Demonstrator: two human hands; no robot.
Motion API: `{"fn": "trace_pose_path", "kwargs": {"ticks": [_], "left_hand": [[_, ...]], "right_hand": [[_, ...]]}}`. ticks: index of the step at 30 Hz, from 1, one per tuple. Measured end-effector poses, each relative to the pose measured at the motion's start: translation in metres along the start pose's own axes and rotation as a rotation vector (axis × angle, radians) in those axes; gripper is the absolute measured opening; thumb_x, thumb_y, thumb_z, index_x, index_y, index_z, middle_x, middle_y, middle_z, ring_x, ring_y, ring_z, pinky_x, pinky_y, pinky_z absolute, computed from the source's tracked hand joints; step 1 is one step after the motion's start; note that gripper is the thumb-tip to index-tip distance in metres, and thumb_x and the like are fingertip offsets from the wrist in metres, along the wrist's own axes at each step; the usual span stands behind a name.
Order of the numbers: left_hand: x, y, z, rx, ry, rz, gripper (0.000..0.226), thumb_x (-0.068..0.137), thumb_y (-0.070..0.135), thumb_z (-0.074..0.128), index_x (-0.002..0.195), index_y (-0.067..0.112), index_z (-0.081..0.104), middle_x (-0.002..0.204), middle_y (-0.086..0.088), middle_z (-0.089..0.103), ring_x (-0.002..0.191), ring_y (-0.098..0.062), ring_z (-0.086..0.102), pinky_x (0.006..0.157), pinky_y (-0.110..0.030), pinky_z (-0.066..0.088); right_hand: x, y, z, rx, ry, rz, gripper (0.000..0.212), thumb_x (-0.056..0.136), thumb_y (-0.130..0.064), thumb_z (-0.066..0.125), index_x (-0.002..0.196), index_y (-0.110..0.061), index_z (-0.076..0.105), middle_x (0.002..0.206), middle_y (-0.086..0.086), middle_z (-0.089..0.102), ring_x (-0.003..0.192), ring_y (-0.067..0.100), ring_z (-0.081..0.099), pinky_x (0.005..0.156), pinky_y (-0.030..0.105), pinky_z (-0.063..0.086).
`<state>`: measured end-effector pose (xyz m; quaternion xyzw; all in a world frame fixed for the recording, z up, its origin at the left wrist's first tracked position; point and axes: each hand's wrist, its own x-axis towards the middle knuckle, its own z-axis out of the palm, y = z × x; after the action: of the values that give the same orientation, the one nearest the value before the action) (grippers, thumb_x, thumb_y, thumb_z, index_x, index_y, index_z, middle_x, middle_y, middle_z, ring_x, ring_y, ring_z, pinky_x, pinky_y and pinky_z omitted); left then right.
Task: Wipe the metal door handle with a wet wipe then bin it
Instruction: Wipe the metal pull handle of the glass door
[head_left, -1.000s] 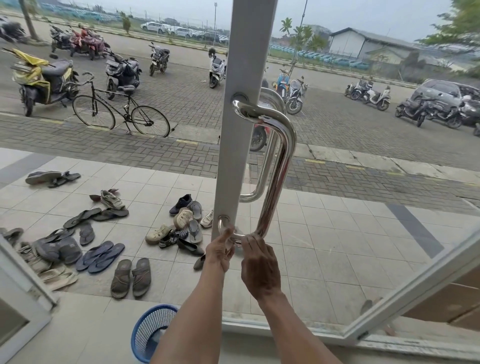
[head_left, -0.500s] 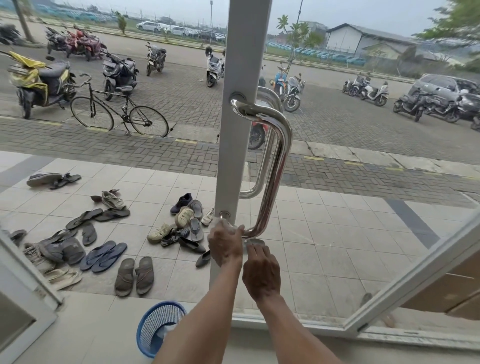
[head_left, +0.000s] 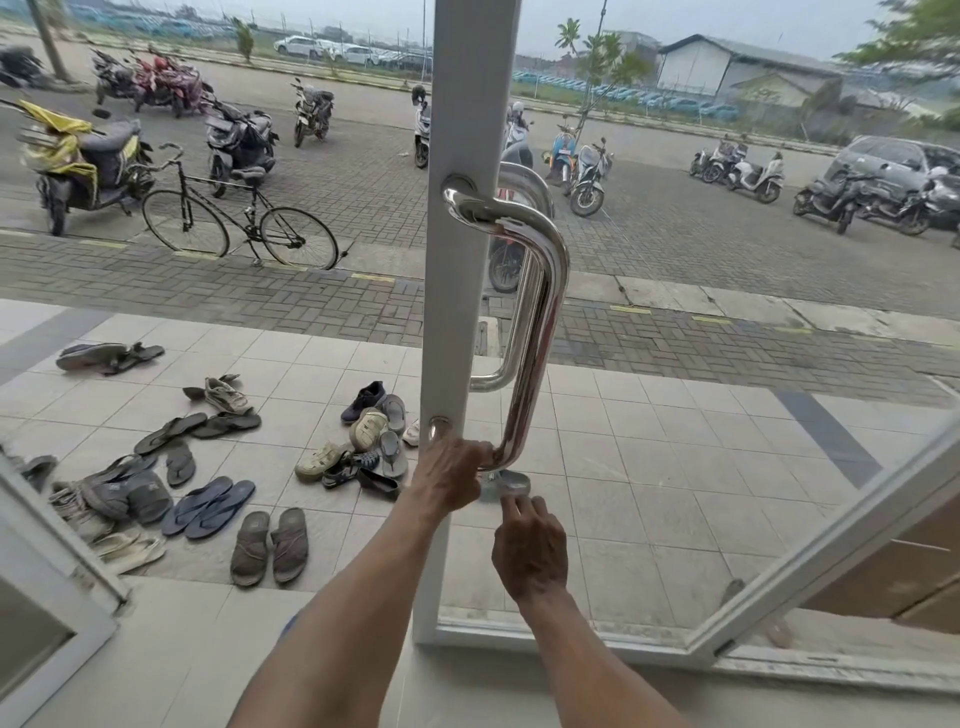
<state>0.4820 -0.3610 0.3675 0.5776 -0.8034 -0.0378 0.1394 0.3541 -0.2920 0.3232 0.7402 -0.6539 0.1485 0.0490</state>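
Observation:
A polished metal door handle (head_left: 540, 322) runs down the white door frame (head_left: 467, 104). My left hand (head_left: 452, 475) is closed around the handle's lower bend, close to its bottom mount. Just beneath that bend hangs a small pale, crumpled wet wipe (head_left: 511, 483). My right hand (head_left: 530, 545) is below it, with its fingertips pinched up on the wipe's lower edge. A sliver of a blue bin (head_left: 291, 621) shows behind my left forearm; the rest of it is hidden.
The glass door stands open inward, its lower rail (head_left: 571, 642) running right. Outside on the tiles lie several sandals and shoes (head_left: 270, 545). A bicycle (head_left: 239, 218) and parked scooters stand on the paving beyond.
My right hand has dropped away from the handle's bottom bend and now sits lower with the wipe at its fingertips. My left hand has closed on the lower bend.

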Motion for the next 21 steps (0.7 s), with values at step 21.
{"fn": "trace_pose_path", "kwargs": {"ticks": [21], "left_hand": [[-0.028,-0.002,0.027,0.243,-0.025,-0.006,0.100,0.072,0.008,0.059,0.152,0.005,-0.001,0.157,-0.007,0.019,0.148,-0.024,0.014,0.116,-0.058,-0.005]], "right_hand": [[-0.003,-0.010,0.000,0.012,-0.023,0.027,0.027,0.055,0.001,0.072,0.079,-0.012,0.068,0.065,0.005,0.066,0.060,0.023,0.061,0.048,0.030,0.049]]}}
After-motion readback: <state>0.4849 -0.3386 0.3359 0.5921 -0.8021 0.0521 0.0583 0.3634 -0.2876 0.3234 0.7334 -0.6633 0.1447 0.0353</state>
